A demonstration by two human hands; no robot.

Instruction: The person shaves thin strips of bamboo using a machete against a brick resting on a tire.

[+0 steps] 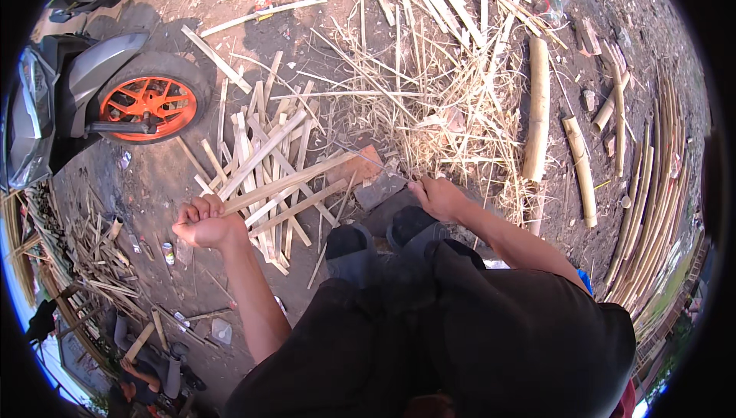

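My left hand (208,221) is closed around the near end of a long split bamboo strip (295,181). The strip slants up and to the right, its far end over a reddish brick (363,163). My right hand (440,199), in front of my feet, is closed on a knife whose thin dark blade (369,159) points up and left toward the strip's far end; its handle is mostly hidden in my fingers. A grey block (379,190) lies between the brick and my shoes. Under the held strip is a criss-crossed pile of bamboo strips (264,146).
Thin bamboo shavings (468,123) heap up ahead, right of centre. Thick bamboo poles (537,108) lie farther right, beside a stack of long strips (652,188). A motorcycle with an orange wheel (153,104) stands at left. Another person (146,376) sits at lower left.
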